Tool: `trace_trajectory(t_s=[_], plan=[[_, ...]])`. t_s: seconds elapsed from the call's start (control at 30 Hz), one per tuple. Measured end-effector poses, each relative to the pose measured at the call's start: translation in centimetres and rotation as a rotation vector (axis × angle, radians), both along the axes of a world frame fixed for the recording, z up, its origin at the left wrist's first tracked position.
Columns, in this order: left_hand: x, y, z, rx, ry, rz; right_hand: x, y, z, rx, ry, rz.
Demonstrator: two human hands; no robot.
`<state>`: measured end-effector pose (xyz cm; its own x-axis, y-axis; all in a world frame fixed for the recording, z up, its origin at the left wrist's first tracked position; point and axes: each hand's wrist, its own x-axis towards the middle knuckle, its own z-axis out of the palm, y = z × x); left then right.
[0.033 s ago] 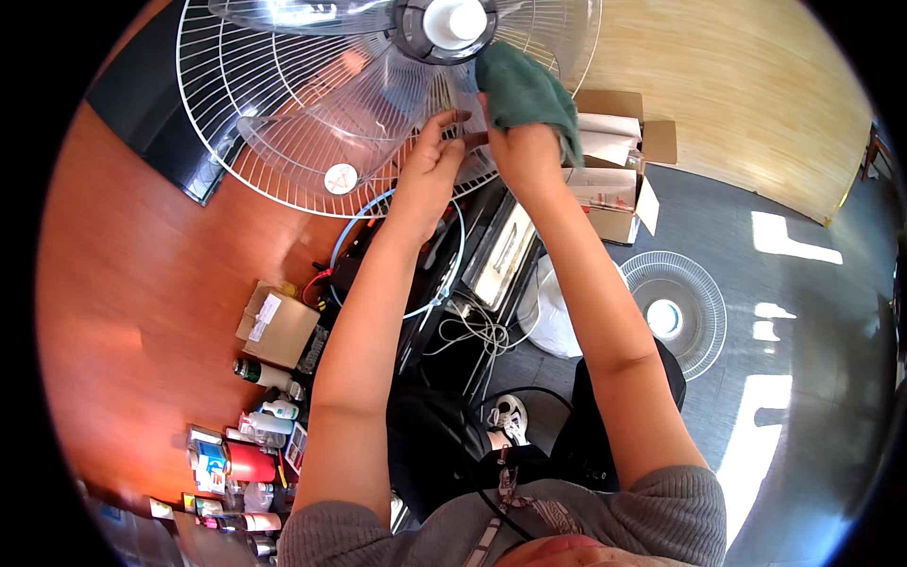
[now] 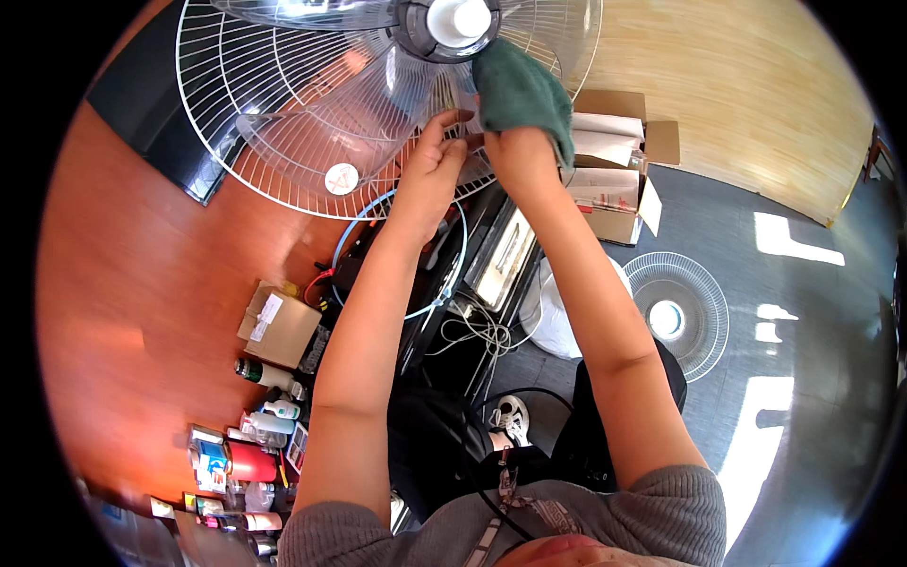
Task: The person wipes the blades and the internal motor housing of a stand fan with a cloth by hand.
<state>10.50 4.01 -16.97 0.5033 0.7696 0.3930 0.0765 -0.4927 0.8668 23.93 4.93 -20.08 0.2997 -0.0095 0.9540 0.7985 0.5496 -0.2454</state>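
A fan with clear blades [image 2: 331,142] and a white wire rear guard [image 2: 210,142] fills the upper part of the view, its white hub cap [image 2: 460,21] at the top. My right hand [image 2: 520,156] grips a dark green cloth [image 2: 522,94], which lies against a lower clear blade just below the hub. The cloth covers most of those fingers. Beside it, my left hand [image 2: 433,170] has its fingers bent and closed at the edge of the same blade. Its fingertips are partly hard to make out against the clear plastic.
Below the fan are a blue hoop [image 2: 466,241] and coiled pale cables [image 2: 477,335]. An open cardboard box [image 2: 619,227] stands right of my hands, with a round wire fan guard [image 2: 709,321] on the floor. Bottles and a small carton [image 2: 283,331] sit on the reddish surface at left.
My right hand and the green cloth have shifted very slightly left and down along the blade. My left hand stays in place.
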Motion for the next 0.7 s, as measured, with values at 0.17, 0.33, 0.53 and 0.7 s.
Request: trace_trajectory(t_s=[0.17,0.33,0.53,0.7], plan=[[-0.3,0.2,0.0,-0.001,0.003,0.031,-1.7,1.5,-0.2,-0.069,-0.090,-0.039],[-0.7,0.3,0.1,0.041,-0.041,0.047,-1.3,1.9,0.6,0.004,-0.235,0.101],[-1.4,0.4,-0.1,-0.047,-0.051,-0.003,0.2,0.9,0.3,0.042,-0.275,0.077],[-2.1,0.2,1.0,-0.428,-0.384,-0.214,0.1,0.1,-0.7,0.132,-0.335,0.118]])
